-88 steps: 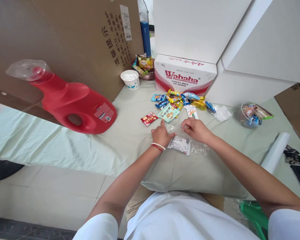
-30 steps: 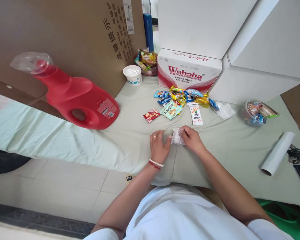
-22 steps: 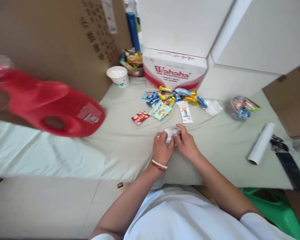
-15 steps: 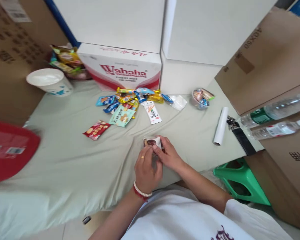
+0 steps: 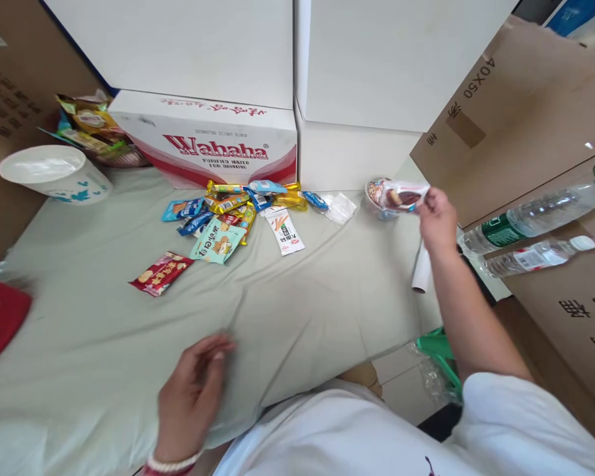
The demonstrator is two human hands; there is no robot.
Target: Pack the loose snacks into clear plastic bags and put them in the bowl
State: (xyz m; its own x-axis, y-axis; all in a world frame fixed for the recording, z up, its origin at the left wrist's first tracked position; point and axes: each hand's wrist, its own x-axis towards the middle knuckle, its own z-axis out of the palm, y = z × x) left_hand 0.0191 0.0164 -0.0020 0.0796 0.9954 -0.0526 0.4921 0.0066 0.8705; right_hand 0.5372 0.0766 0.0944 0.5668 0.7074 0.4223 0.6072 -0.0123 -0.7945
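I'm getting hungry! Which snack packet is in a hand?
The white-and-brown packet, pinched by one end in the right hand; no other packet is held.

Smooth white panels [image 5: 367,59] rise at the back of a cloth-covered, pale-green table [image 5: 317,291], brown carton [image 5: 14,112] at left, printed cardboard [image 5: 530,125] at right. Below, a green plastic stool [image 5: 434,345] shows beside light floor tiles [image 5: 401,393]. Lighting is soft.
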